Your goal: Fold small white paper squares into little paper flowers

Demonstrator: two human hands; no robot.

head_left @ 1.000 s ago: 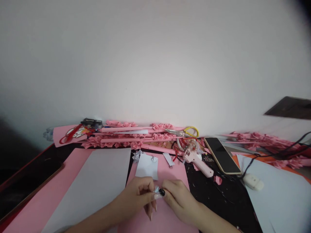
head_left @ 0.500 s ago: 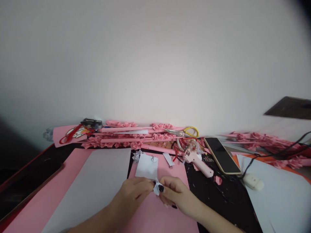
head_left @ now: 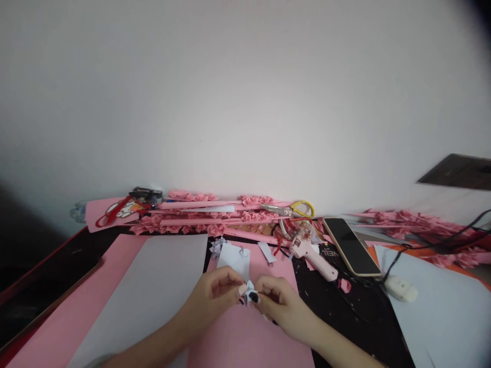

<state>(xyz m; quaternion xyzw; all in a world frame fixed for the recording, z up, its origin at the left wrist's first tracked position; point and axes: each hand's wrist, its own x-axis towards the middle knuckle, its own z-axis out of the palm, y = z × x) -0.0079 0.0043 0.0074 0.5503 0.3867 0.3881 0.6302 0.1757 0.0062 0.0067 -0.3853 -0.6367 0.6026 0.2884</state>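
A small folded white paper flower [head_left: 249,288] is pinched between both hands over a pink paper sheet [head_left: 253,342]. My left hand [head_left: 215,294] grips its left side with thumb and fingertips. From the right, my right hand [head_left: 282,304] presses it with a dark-nailed thumb. Just beyond the fingers lies a white paper rectangle [head_left: 235,258], partly covered by the left hand. One tiny folded paper piece [head_left: 244,251] rests on that rectangle, and more folded white paper flowers [head_left: 217,247] sit at its left corner.
Pink paper flower stems [head_left: 215,220] lie along the wall, with scissors [head_left: 287,209] on top. To the right are a pink glue gun [head_left: 314,258], a phone [head_left: 353,248], a white plug [head_left: 401,288] and cables. Large white paper [head_left: 146,286] lies at left.
My left hand has turned, its fingers now raised and curled around the flower's edge. The folded flower has shifted slightly and shows more spread points. My right hand stays nearly in place.
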